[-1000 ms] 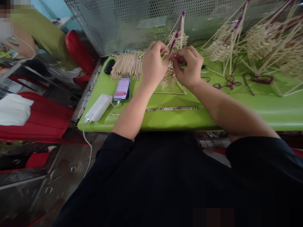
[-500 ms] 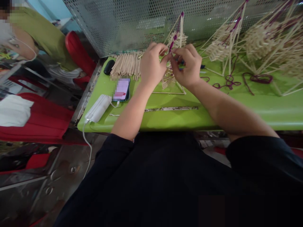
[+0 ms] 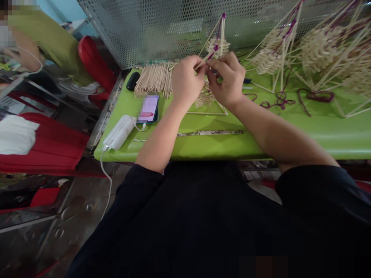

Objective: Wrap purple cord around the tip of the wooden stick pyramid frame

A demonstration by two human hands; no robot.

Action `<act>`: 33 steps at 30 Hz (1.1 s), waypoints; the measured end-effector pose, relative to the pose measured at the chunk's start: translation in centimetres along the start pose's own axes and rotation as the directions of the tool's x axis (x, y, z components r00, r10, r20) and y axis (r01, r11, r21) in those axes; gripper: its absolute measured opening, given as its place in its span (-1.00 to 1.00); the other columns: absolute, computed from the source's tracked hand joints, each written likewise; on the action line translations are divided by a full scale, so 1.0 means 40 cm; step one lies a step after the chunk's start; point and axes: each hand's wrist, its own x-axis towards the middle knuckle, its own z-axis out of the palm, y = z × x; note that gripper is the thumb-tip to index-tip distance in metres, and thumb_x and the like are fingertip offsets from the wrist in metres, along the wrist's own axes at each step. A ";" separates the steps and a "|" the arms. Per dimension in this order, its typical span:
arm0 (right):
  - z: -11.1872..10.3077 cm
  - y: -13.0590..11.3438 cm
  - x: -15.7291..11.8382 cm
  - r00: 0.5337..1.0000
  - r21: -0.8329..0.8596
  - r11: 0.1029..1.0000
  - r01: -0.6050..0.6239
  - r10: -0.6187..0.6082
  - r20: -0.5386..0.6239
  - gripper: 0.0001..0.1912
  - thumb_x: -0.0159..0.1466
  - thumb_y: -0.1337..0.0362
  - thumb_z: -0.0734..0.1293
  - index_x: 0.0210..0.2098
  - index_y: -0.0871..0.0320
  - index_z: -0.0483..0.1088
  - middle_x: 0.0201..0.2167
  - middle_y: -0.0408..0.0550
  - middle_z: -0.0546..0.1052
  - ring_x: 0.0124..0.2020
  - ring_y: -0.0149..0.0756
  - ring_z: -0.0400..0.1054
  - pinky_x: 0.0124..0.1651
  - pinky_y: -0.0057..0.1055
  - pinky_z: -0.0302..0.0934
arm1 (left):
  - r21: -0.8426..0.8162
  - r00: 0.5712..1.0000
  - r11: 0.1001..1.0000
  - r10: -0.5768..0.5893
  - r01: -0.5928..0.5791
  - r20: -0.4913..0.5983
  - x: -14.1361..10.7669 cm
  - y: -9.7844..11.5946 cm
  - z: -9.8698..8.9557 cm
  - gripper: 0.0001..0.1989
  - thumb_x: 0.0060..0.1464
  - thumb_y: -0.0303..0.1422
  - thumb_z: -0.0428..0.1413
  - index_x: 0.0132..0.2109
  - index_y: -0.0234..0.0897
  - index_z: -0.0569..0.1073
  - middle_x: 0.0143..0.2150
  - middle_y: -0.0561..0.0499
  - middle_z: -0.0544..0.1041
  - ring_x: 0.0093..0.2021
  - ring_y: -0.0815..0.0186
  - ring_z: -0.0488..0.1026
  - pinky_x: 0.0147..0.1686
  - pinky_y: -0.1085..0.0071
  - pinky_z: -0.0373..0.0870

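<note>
My left hand point(image 3: 188, 80) and my right hand point(image 3: 227, 78) meet fingertip to fingertip in front of a small frame of thin wooden sticks point(image 3: 222, 31). Both are closed in a pinch on purple cord point(image 3: 210, 56), which runs up to a knot on the frame. Behind my fingers the lower part of the cord is hidden. Below my hands, part of a stacked stick piece point(image 3: 204, 99) shows inside the frame, whose base stick lies on the green table point(image 3: 208, 148).
Loose sticks point(image 3: 155, 79) lie in a pile on the left, near a phone point(image 3: 149, 109), a white power bank point(image 3: 119, 131) and a dark oval object point(image 3: 133, 81). Larger stick frames point(image 3: 272, 52) and loose purple cord point(image 3: 317, 95) occupy the right. A perforated metal panel point(image 3: 145, 31) closes the back. Another person point(image 3: 43, 34) sits at far left.
My fingertips have drawn closer together and slightly lower on the cord. My right hand has shifted a little to the left; the frame stays almost in place.
</note>
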 end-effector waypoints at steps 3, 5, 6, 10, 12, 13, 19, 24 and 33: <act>-0.002 -0.004 0.004 1.000 0.004 1.000 -0.025 0.025 0.017 -0.42 0.43 -0.45 0.20 0.08 -0.33 0.63 -0.09 0.03 0.62 0.01 0.10 0.49 0.13 0.19 0.45 | 0.012 0.999 0.999 -0.033 0.033 0.030 -0.001 0.008 -0.004 -0.67 0.26 -0.13 0.20 -0.46 0.07 0.34 -0.39 -0.01 0.53 -0.31 0.05 0.38 -0.16 0.01 0.33; -0.003 -0.004 0.008 0.996 0.006 0.998 -0.070 0.069 0.049 -0.43 0.37 -0.50 0.26 0.06 -0.38 0.62 -0.18 0.01 0.61 0.03 0.11 0.47 0.14 0.17 0.44 | 0.029 0.998 0.998 -0.048 0.047 0.049 0.000 0.010 -0.006 -0.62 0.32 -0.01 0.18 -0.45 0.05 0.34 -0.39 -0.01 0.53 -0.31 0.09 0.32 -0.16 0.04 0.36; -0.004 -0.002 0.010 0.995 0.006 0.997 -0.075 0.074 0.061 -0.43 0.35 -0.51 0.26 0.04 -0.39 0.62 -0.20 0.01 0.61 0.03 0.11 0.46 0.14 0.17 0.44 | 0.039 0.997 0.998 -0.052 0.050 0.057 0.001 0.009 -0.005 -0.59 0.33 0.04 0.19 -0.44 0.05 0.35 -0.39 -0.01 0.53 -0.31 0.11 0.29 -0.16 0.07 0.36; -0.005 0.001 0.017 0.998 -0.008 1.000 -0.002 0.003 0.057 -0.46 0.45 -0.42 0.20 -0.05 -0.28 0.63 -0.10 0.04 0.63 0.03 0.13 0.50 0.17 0.25 0.42 | 0.040 0.995 0.997 -0.064 0.062 0.074 0.003 -0.001 -0.003 -0.67 0.33 -0.04 0.23 -0.38 0.00 0.44 -0.35 0.04 0.59 -0.28 0.16 0.28 -0.13 0.13 0.27; -0.004 0.000 0.019 0.999 -0.014 1.000 0.015 -0.015 0.045 -0.49 0.48 -0.35 0.20 -0.09 -0.22 0.62 -0.05 0.07 0.63 0.03 0.14 0.50 0.21 0.28 0.39 | 0.012 0.992 0.996 -0.089 0.088 0.089 0.003 -0.007 -0.002 -0.75 0.33 -0.11 0.23 -0.32 -0.02 0.51 -0.29 0.05 0.64 -0.23 0.16 0.33 -0.08 0.13 0.22; -0.002 -0.002 0.020 0.999 -0.012 1.000 0.014 -0.014 0.030 -0.50 0.48 -0.34 0.21 -0.11 -0.20 0.61 -0.05 0.07 0.62 0.02 0.13 0.50 0.21 0.28 0.38 | -0.005 0.990 0.995 -0.097 0.098 0.098 0.002 -0.009 -0.001 -0.79 0.33 -0.13 0.23 -0.30 -0.02 0.54 -0.25 0.05 0.67 -0.21 0.14 0.36 -0.06 0.13 0.21; 0.002 -0.018 0.024 0.998 -0.043 0.997 -0.058 0.058 0.004 -0.67 0.50 -0.28 0.23 -0.15 -0.39 0.56 -0.16 -0.03 0.62 -0.08 0.02 0.43 0.03 0.14 0.46 | -0.044 0.996 0.996 -0.074 0.076 0.049 0.002 -0.018 0.003 -0.88 0.28 -0.30 0.21 -0.27 0.02 0.57 -0.24 0.06 0.69 -0.18 0.10 0.51 -0.08 0.11 0.29; -0.005 -0.023 0.020 0.996 0.019 1.000 -0.004 0.006 -0.087 -0.52 0.48 -0.35 0.21 -0.22 -0.19 0.53 -0.19 0.03 0.55 -0.21 0.01 0.45 -0.07 0.13 0.45 | -0.089 0.997 0.993 -0.074 0.074 0.009 0.007 -0.031 0.003 -0.89 0.22 -0.20 0.24 -0.32 0.09 0.55 -0.23 0.08 0.71 -0.17 0.03 0.52 -0.02 0.06 0.38; -0.031 -0.053 0.020 1.000 -0.060 0.998 -0.014 0.015 0.002 -0.54 0.38 -0.42 0.30 0.10 -0.45 0.53 -0.38 -0.04 0.59 -0.12 0.10 0.38 -0.08 0.15 0.40 | -0.069 1.000 0.998 -0.002 0.001 -0.018 0.000 -0.024 0.006 -0.88 0.30 -0.21 0.19 -0.27 0.13 0.51 -0.18 0.05 0.69 -0.19 0.03 0.50 -0.03 0.03 0.43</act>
